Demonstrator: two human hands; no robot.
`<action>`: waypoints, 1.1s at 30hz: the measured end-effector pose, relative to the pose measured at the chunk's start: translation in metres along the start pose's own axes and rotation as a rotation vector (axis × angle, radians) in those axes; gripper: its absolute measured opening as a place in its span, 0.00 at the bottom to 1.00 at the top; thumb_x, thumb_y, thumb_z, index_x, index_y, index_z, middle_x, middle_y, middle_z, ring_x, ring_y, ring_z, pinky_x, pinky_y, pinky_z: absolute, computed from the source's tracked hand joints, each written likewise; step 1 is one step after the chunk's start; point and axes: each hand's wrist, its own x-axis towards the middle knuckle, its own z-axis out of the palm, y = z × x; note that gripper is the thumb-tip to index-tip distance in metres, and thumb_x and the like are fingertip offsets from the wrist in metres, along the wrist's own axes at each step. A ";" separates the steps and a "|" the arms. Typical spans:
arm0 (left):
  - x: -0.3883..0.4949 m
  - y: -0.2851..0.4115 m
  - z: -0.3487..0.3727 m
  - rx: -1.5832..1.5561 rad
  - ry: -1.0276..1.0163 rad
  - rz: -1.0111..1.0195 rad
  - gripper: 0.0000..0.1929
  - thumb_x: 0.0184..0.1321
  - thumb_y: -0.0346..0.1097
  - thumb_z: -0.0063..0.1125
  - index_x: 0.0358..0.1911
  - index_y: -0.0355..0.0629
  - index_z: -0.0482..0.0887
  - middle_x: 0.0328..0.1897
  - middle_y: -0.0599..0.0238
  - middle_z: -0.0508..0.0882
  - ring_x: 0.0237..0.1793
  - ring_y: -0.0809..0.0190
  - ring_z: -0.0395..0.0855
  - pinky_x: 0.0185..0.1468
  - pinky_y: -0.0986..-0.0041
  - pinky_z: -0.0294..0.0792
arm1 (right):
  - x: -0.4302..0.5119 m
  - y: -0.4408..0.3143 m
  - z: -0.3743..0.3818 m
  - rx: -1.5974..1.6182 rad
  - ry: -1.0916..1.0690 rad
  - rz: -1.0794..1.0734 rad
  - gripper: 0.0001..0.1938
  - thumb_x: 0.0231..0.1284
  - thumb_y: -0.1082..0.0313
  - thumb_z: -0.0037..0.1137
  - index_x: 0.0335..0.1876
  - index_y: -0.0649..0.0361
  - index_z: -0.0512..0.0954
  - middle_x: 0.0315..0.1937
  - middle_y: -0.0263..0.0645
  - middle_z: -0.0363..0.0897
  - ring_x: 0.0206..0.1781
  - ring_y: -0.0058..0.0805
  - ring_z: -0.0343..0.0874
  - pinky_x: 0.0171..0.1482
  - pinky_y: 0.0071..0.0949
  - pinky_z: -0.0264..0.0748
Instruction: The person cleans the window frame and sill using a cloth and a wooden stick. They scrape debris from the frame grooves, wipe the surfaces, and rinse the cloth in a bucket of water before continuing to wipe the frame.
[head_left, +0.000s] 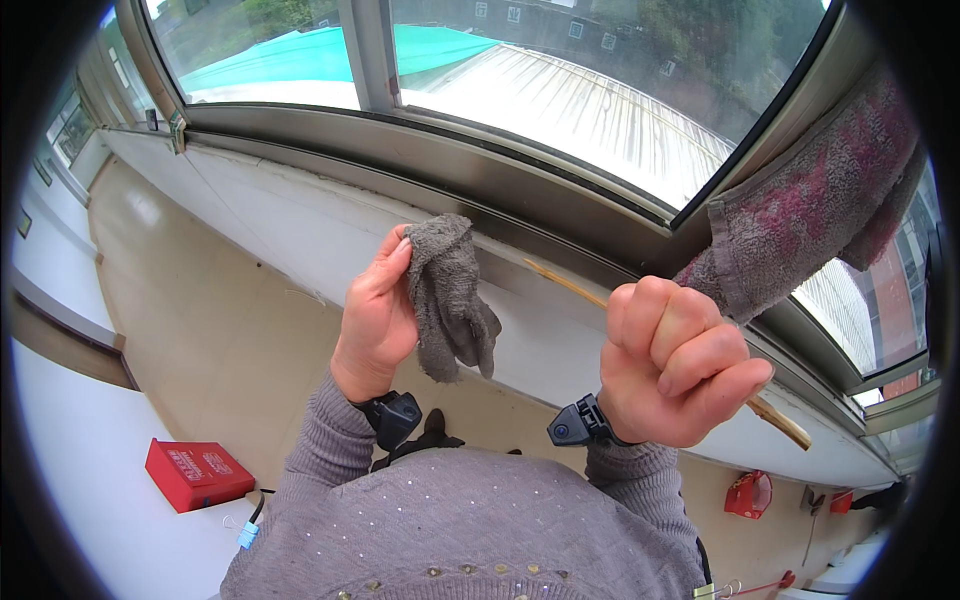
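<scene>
My left hand (379, 315) pinches a grey terry cloth (450, 292) by its top edge, between thumb and fingers. The cloth hangs in folds in front of the white wall under the window. Closed in a fist, my right hand (671, 360) grips a thin wooden stick (566, 283). One end tapers to a point towards the cloth, without touching it, and the other comes out below the thumb. Behind that fist a larger grey towel (810, 195) with pink stains hangs over the window frame.
A metal-framed sliding window (442, 146) runs along the wall above a narrow ledge (300, 184). A red box (199, 474) is at the lower left by the opposite wall. On the corridor floor (202, 285), a red bag (748, 495) stands at the lower right.
</scene>
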 end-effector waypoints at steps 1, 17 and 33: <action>-0.003 0.002 0.000 0.009 -0.014 0.005 0.14 0.76 0.34 0.34 0.55 0.36 0.71 0.54 0.56 0.81 0.53 0.58 0.81 0.59 0.65 0.74 | -0.002 -0.001 0.001 0.039 0.007 -0.002 0.28 0.78 0.46 0.35 0.21 0.58 0.63 0.18 0.30 0.57 0.19 0.23 0.55 0.20 0.24 0.47; -0.044 0.040 -0.011 0.233 -0.030 0.019 0.14 0.73 0.33 0.37 0.54 0.33 0.72 0.51 0.56 0.82 0.52 0.61 0.81 0.60 0.69 0.73 | -0.116 0.019 -0.020 -0.332 0.180 0.797 0.10 0.71 0.66 0.56 0.34 0.64 0.76 0.25 0.27 0.70 0.25 0.13 0.62 0.29 0.18 0.60; -0.200 0.051 -0.060 0.295 0.329 0.229 0.14 0.73 0.32 0.35 0.53 0.32 0.71 0.50 0.55 0.81 0.53 0.60 0.80 0.60 0.68 0.71 | -0.310 0.177 0.038 0.489 -0.138 2.127 0.31 0.68 0.33 0.46 0.50 0.61 0.75 0.16 0.20 0.46 0.17 0.14 0.45 0.20 0.19 0.42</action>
